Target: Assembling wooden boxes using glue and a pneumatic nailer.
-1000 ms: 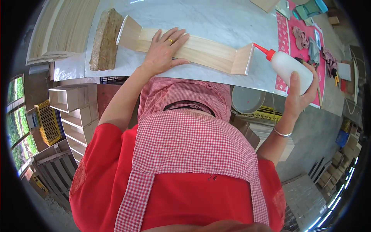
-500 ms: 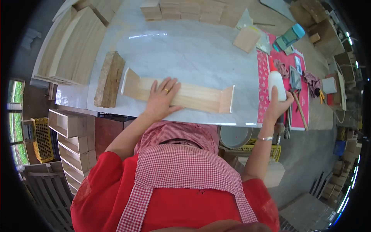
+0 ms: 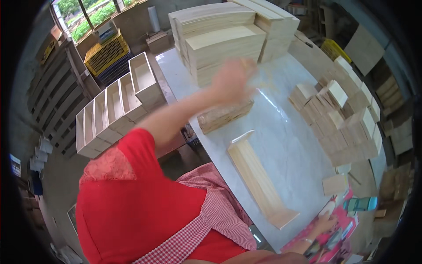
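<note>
My left hand (image 3: 234,80) is raised in front of the stack of pale wooden boards (image 3: 224,46); motion smears its fingers, so I cannot make out whether it touches a board. Low on the right, my right hand (image 3: 324,224) is wrapped round a white squeeze bottle (image 3: 328,207) with a red tip, over the pink patterned cloth (image 3: 303,235). Between the hands, a long wooden board with an upright piece at each end (image 3: 259,176) lies on the table. White glue-like stuff shows along the top edge of its far end piece.
A rough wooden block (image 3: 226,116) lies on the white tabletop (image 3: 290,154) beside the stack. Small wooden pieces (image 3: 338,127) are piled along the far side. Near the bottle is a teal container (image 3: 360,203). Open wooden boxes (image 3: 116,101) stand left of the table.
The view has swung to the left. My left hand has lifted off the board with end pieces and moved over to the board stack. My right hand still holds the bottle.
</note>
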`<state>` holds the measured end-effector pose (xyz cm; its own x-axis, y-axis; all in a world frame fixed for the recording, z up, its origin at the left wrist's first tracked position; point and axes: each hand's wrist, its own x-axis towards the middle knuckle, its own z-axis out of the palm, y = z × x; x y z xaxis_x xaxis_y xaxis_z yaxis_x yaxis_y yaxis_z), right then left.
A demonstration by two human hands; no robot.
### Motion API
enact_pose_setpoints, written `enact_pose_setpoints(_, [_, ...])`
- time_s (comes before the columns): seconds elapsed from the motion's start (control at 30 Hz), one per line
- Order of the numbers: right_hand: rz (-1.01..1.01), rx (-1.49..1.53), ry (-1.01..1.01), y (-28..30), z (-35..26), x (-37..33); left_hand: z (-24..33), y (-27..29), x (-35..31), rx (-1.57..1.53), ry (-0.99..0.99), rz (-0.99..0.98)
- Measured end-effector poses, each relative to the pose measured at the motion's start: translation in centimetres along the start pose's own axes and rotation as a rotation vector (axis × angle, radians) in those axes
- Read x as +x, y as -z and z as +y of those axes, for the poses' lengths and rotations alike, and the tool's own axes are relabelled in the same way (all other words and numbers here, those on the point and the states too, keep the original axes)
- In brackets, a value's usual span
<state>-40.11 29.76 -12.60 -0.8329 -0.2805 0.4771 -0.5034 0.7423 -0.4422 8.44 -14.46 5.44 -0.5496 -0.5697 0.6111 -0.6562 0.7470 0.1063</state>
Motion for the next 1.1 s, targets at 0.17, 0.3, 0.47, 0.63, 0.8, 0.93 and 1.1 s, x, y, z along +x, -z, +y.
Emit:
enact_pose_setpoints(0.17, [0.043,0.045,0.126,2.3,1.1,-2.8,-12.6,2.1,8.1,0.504,0.383,-0.232])
enact_pose_setpoints(0.3, [0.029,0.033,0.078,5.1,-0.7,-6.2,-14.8,2.0,8.4,0.445,0.543,-0.463])
enact_pose_setpoints(0.47, [-0.051,0.052,-0.016,6.7,0.2,-8.2,-17.0,1.2,8.0,0.343,0.505,-0.430])
enact_pose_setpoints(0.63, [-0.121,0.101,-0.042,6.8,0.1,-9.1,-17.2,2.0,8.1,0.306,0.467,-0.463])
enact_pose_setpoints(0.8, [-0.159,0.118,-0.065,7.8,0.4,-10.1,-17.2,3.2,8.6,0.222,0.457,-0.572])
enact_pose_setpoints(0.93, [-0.076,0.199,-0.018,8.1,1.9,-11.5,-16.7,3.1,8.8,0.272,0.442,-0.285])
enact_pose_setpoints(1.1, [-0.008,0.188,-0.019,9.2,1.4,-12.6,-15.6,5.4,8.8,0.340,0.387,-0.029])
